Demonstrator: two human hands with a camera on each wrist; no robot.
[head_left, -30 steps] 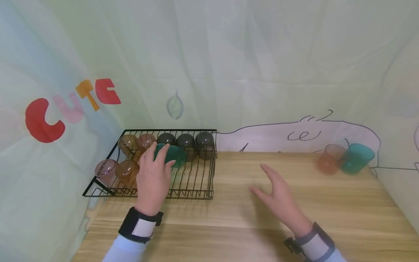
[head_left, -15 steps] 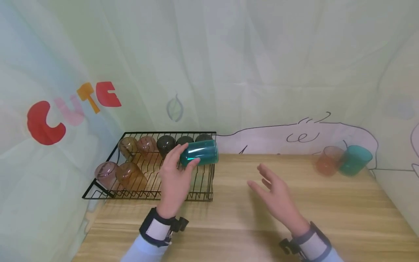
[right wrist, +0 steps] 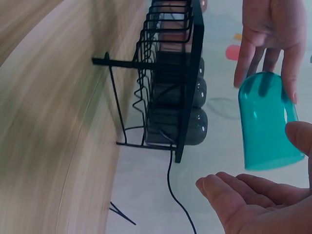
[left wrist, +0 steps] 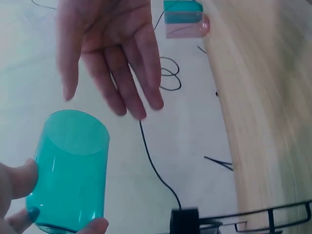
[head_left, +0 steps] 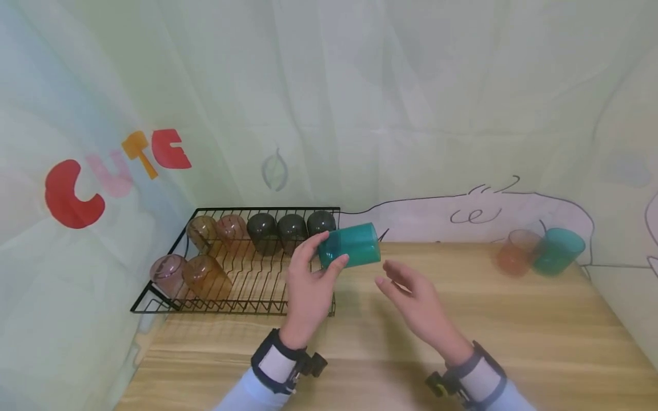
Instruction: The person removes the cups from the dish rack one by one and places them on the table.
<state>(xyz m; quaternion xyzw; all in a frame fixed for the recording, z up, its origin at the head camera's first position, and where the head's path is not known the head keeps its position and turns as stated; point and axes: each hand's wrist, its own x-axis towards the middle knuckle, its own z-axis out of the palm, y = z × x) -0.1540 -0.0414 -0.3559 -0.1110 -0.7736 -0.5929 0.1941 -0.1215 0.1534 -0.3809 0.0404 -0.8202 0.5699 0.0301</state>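
A teal see-through cup (head_left: 354,245) is held in the air on its side, just right of the black wire rack. My left hand (head_left: 308,291) grips it near its closed end, thumb on the near side and fingers round the far side. The cup's open mouth faces my right hand (head_left: 421,302). In the right wrist view, that hand spreads its thumb and fingers close to the rim of the cup (right wrist: 265,126), holding nothing. A small gap between the right fingers and the cup shows in the left wrist view.
The black wire rack (head_left: 267,209) bears several upside-down cups: dark grey cups (head_left: 264,231), a pink cup (head_left: 167,273) and an amber cup (head_left: 205,277) among them. A reddish cup (head_left: 516,254) and another teal cup (head_left: 559,251) stand upright at the table's far right.
My left hand has lifted the teal cup off the rack and carried it right, past the rack's edge, turned on its side. My right hand has shifted slightly left towards it.
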